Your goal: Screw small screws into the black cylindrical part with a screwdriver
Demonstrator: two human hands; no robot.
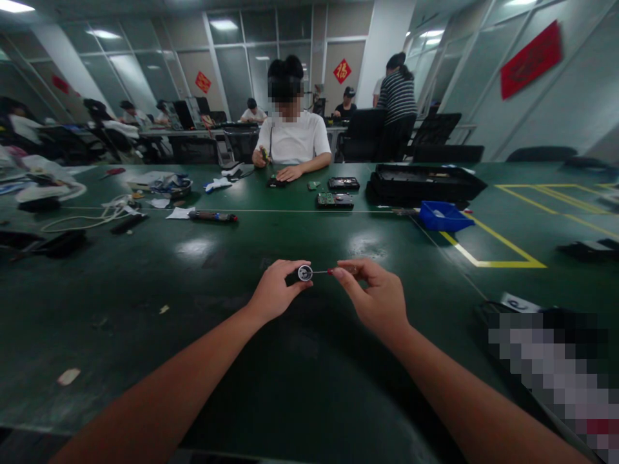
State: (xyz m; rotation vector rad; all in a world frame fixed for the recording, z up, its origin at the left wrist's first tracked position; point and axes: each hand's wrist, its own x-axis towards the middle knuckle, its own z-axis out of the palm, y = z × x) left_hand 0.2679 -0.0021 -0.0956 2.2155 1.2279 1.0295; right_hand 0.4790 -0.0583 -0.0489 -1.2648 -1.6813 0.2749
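Note:
Between the thumb and fingers of my left hand (279, 289) is a small round part (305, 273) with a silvery rim and a dark body, its open end facing me. My right hand (374, 293) grips a screwdriver (320, 272) by its reddish handle. The thin metal shaft points left and its tip meets the side of the round part; whether it sits in a screw I cannot tell. Both hands are above the green table (290, 386), near its middle. The inside of the round part is too small to make out clearly.
Across the table a person in a white shirt (294, 138) works on a small dark device. Open circuit-board units (335, 200), a black tray (425, 183) and a blue bin (443, 216) lie ahead right. A dark tool (213, 217) and cables (104, 216) lie left.

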